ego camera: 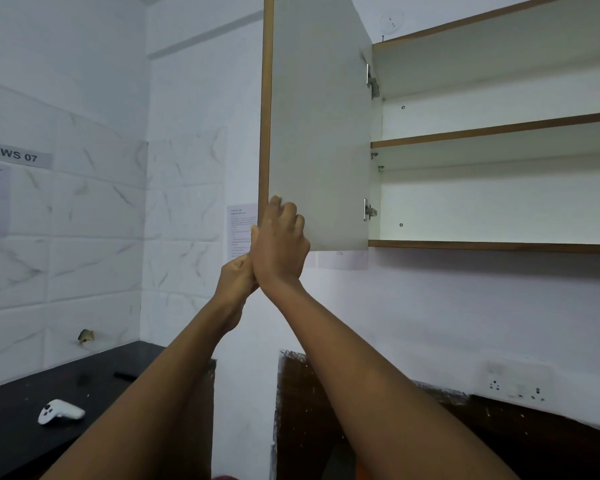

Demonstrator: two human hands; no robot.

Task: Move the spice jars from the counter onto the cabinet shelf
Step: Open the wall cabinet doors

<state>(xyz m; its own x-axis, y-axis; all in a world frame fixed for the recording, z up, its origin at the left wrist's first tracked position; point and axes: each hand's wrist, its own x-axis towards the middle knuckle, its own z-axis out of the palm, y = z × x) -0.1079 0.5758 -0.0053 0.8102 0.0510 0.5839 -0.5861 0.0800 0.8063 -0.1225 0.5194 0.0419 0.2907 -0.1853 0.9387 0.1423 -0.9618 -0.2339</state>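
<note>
We find right hand (279, 237) gripping door (321, 133) at lower free corner, fingers curled onto inner face. Left hand (236, 275) sits against right wrist, fingers curled, mostly hidden; we cannot tell whether it holds anything. Door stands swung out to left on hinges (369, 209). Cabinet (492, 247) open just right of door; shelf (492, 131) at mid height inside. Jars out of view; we cannot tell where they are. Black counter (14, 445) low left carries white controller (61, 412). Socket (516, 386) on wall, low right.
</note>
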